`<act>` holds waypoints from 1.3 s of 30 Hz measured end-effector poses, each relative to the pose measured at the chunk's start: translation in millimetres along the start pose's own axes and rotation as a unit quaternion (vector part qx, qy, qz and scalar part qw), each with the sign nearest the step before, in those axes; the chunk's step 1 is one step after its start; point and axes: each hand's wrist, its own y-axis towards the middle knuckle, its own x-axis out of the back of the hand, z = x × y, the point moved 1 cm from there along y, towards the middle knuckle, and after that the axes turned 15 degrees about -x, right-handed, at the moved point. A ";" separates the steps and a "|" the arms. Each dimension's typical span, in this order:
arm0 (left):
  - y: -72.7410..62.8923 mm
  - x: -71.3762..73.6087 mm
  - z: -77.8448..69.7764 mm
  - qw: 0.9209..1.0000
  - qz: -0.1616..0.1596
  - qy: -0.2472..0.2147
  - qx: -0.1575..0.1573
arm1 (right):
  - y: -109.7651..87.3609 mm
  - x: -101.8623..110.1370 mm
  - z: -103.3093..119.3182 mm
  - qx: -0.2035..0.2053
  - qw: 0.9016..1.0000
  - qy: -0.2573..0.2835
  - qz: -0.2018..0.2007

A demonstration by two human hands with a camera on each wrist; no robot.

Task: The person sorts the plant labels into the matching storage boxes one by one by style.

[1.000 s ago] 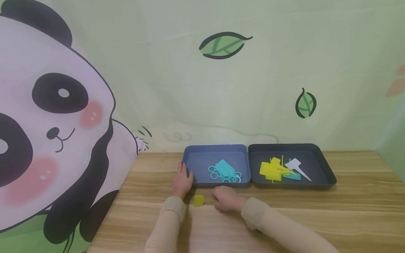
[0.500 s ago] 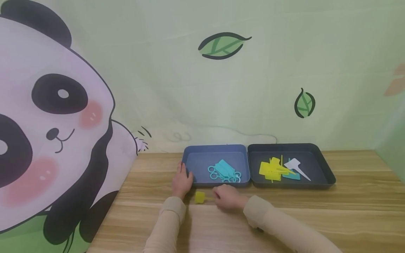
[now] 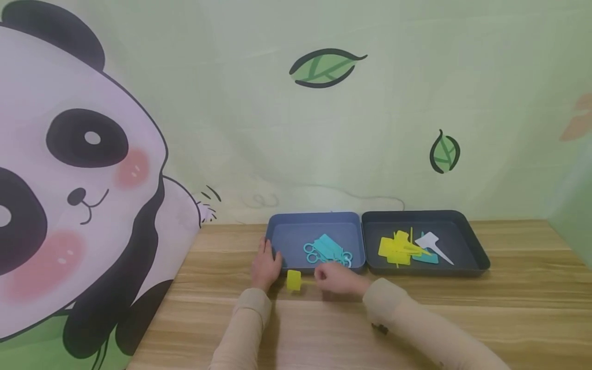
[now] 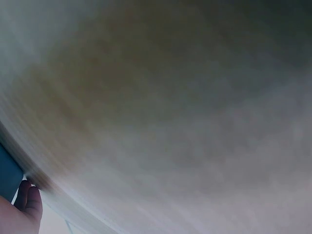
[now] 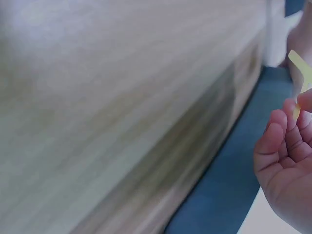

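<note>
My right hand (image 3: 339, 278) pinches the thin stem of a yellow T-shaped plant label (image 3: 293, 280) just in front of the blue tray (image 3: 296, 218). The label's broad head points left; its stem shows between thumb and fingers in the right wrist view, where the yellow label (image 5: 301, 66) is partly cut off. At the tray's left side, my left hand (image 3: 266, 265) rests against the outer wall with its fingers extended. Teal flat pieces with ring ends (image 3: 327, 248) lie inside that tray, partly behind my right hand.
A dark tray (image 3: 462, 226) stands close beside the blue one on the right. It holds several yellow labels (image 3: 398, 249), a white label (image 3: 430, 241) and a teal piece (image 3: 425, 258). Both trays sit on a wooden table (image 3: 518, 303) near a printed backdrop (image 3: 231, 103).
My right hand has risen from the table toward the blue tray's front wall, carrying the yellow label slightly right and away from me. My left hand stays where it was.
</note>
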 end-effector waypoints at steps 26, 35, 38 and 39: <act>-0.7 1.7 -1.1 1.000 0.006 0.008 -0.002 | -1.5 73.4 -44.3 -0.130 0.969 0.198 -0.065; -1.2 2.6 -1.2 1.000 0.003 0.011 -0.006 | -5.3 87.9 -71.5 -0.197 0.953 0.216 -0.083; -1.3 3.1 -1.2 1.000 0.007 0.011 -0.004 | -8.2 91.3 -79.8 -0.204 0.948 0.225 -0.090; -1.3 3.6 -1.4 1.000 0.008 0.011 -0.003 | -9.2 92.3 -82.6 -0.204 0.948 0.228 -0.091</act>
